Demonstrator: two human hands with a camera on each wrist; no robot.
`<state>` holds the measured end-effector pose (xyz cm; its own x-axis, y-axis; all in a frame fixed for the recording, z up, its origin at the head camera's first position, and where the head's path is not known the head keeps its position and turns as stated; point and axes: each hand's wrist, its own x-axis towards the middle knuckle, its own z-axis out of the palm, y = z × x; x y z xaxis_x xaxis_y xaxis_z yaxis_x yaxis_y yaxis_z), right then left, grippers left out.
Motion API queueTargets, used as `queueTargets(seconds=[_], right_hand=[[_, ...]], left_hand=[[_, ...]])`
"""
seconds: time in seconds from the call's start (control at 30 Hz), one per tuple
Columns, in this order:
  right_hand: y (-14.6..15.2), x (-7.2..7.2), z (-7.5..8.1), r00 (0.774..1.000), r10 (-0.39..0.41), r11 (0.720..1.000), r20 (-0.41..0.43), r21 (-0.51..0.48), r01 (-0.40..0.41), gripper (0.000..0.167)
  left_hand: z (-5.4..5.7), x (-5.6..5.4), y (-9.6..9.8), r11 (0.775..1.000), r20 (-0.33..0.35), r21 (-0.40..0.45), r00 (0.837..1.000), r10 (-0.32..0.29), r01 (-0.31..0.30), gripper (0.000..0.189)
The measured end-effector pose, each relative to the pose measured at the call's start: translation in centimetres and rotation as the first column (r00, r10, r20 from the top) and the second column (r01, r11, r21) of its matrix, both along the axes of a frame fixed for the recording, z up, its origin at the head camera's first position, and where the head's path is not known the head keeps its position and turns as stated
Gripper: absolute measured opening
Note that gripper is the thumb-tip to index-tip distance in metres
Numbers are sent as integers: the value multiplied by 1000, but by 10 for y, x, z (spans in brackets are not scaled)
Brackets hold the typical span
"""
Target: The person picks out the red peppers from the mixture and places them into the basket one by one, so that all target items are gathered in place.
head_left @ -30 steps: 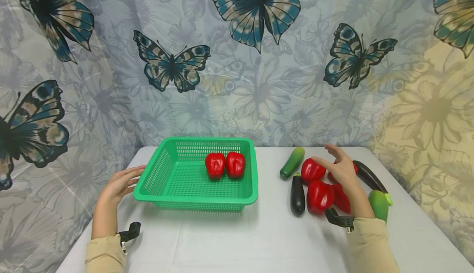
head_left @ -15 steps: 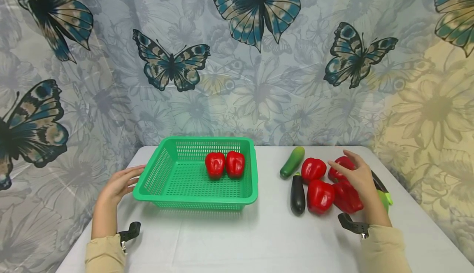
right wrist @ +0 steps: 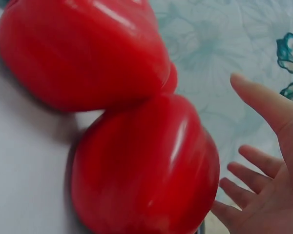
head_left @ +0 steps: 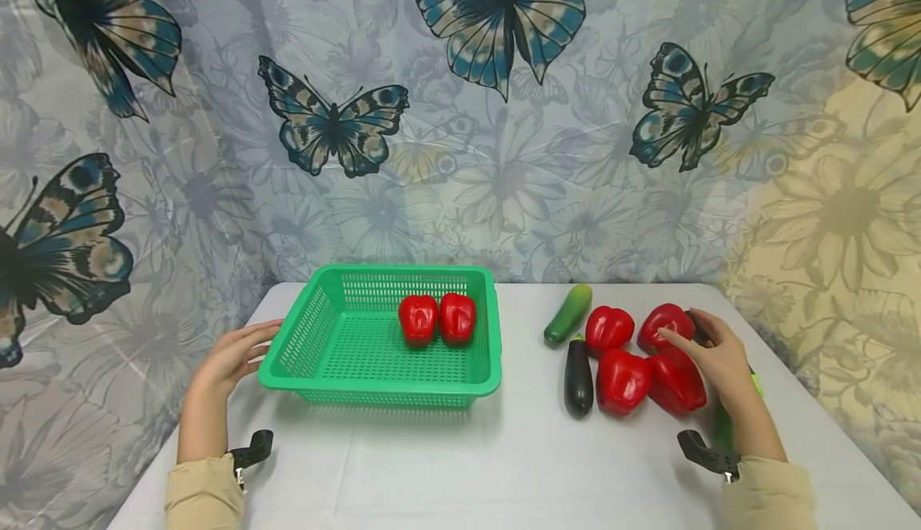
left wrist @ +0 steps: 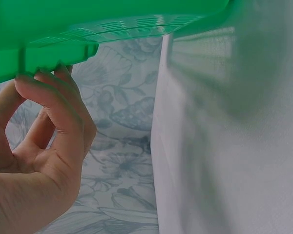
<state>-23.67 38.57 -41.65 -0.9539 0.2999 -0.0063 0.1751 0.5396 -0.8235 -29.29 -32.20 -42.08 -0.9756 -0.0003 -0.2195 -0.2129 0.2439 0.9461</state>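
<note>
My left hand [head_left: 226, 358] is at the left rim of the green plastic basket [head_left: 381, 392], its fingertips touching the rim; the left wrist view shows the bent fingers [left wrist: 58, 105] against the rim's outer side. Two red bell peppers [head_left: 437, 320] lie inside the basket. My right hand [head_left: 723, 354] hovers with thumb and fingers spread beside the back right red bell pepper [head_left: 662, 324], the thumb overlapping it in the head view. In the right wrist view red peppers [right wrist: 146, 165] fill the left, with the spread hand [right wrist: 268, 165] to their right.
More red peppers [head_left: 623, 382] lie close together on the white table [head_left: 504, 474]. Left of them are a black eggplant [head_left: 579, 378] and a green cucumber [head_left: 568, 316]. Another eggplant and a green vegetable [head_left: 723, 428] are mostly hidden by the right arm. Butterfly-patterned cloth [head_left: 504, 194] hangs behind.
My right hand has moved right and lower, from over the middle of the pepper group to the back right pepper. My left hand and the basket have stayed in place.
</note>
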Motion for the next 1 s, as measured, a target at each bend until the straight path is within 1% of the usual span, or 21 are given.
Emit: queueTargets(seconds=[0.1,0.2,0.37,0.5,0.77,1.0], right_hand=[[2,4,-4,1000,-5,1000,10,-12,6,98],[5,6,-8,999,-19,999,39,-27,20,100],[8,8,-13,996,-41,998,78,-46,45,104],[9,5,-15,996,-43,997,81,-62,48,106],[13,-2,-22,997,-20,996,69,-81,25,107],[16,-6,-24,997,0,997,79,-80,6,107]], left_hand=[[1,0,0,1000,0,-2,1000,-3,3,52],[1,0,0,1000,-1,-6,1000,-6,6,54],[0,1,1,1000,0,-4,1000,-6,6,57],[0,1,1,1000,-1,4,1000,-9,9,57],[-2,1,0,1000,-5,9,1000,-6,6,49],[-3,-2,-1,1000,2,-1,1000,-2,2,56]])
